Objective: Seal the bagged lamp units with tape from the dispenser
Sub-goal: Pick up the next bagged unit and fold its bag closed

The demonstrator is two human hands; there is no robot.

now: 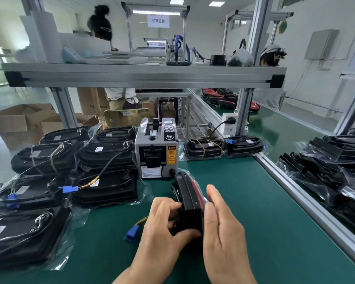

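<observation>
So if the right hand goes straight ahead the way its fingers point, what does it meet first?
The right hand would likely cross bare green mat first, then reach the banded lamp unit right of the tape dispenser; depth is unclear.

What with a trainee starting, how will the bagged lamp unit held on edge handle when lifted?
The lamp unit looks like rigid black housing, so probably stiff. Held on its narrow edge between left hand and right hand, it would likely tip if released. Its trailing blue connector may dangle and snag.
</observation>
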